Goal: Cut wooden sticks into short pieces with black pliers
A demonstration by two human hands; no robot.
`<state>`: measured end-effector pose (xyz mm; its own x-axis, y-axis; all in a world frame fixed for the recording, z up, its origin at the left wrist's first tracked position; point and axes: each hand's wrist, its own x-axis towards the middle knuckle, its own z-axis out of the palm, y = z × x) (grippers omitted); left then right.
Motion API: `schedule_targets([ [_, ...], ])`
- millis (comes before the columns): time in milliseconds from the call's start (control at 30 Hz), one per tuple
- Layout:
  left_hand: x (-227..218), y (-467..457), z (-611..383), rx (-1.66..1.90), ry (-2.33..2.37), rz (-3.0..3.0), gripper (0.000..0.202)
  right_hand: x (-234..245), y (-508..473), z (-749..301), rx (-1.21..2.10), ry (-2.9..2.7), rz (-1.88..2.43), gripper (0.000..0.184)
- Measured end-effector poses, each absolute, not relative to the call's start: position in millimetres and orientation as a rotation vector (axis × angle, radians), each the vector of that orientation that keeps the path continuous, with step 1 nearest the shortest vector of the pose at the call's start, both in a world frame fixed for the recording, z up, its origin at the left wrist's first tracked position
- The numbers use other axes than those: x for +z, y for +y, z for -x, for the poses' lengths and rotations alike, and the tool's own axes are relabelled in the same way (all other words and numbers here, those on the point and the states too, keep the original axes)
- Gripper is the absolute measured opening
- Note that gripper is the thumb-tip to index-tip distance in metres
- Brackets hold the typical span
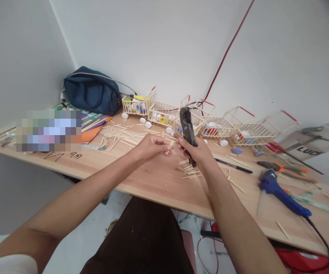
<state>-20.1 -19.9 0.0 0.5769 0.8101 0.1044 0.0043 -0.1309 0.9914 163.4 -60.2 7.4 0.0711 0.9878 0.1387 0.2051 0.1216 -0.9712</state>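
Note:
My left hand (154, 146) is closed in a pinch over the middle of the table, with a short wooden stick (170, 147) at its fingertips. My right hand (197, 150) is wrapped round a black hand tool (186, 123) with a rounded upper end, held upright; its exact kind is unclear. The two hands are close together, slightly apart. Beneath the right hand lies a small pile of cut wooden sticks (191, 172). Behind the hands stands a row of little stick-built carts (217, 130) with red-tipped handles, some holding small coloured items.
Loose sticks (118, 133) are scattered at the left, near a blue bag (91, 91). On the right lie a blue glue gun (285, 196) with its cord, orange-handled pliers (286, 167) and a black pen (234, 166). A grey box (309, 142) stands behind them.

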Motion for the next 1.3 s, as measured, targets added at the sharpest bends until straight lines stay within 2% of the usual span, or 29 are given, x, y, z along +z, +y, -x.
schedule_targets([
  [333, 7, -21, 21, 0.984, 0.707, -1.620, 0.028, 3, -58, -170, 0.830, -1.575, 1.404, 0.048],
  [467, 14, -23, 24, 1.110, 0.734, -1.642, 0.023, 4, -60, -172, 0.916, -1.640, 1.360, 0.051],
  [667, 17, -22, 27, 1.149, 0.701, -1.587, 0.025, 13, -64, -171, 0.995, -1.693, 1.300, 0.051],
  [1300, 17, -18, 29, 1.273, 0.739, -1.629, 0.020, 19, -71, -168, 0.778, -1.970, 1.409, 0.052],
])
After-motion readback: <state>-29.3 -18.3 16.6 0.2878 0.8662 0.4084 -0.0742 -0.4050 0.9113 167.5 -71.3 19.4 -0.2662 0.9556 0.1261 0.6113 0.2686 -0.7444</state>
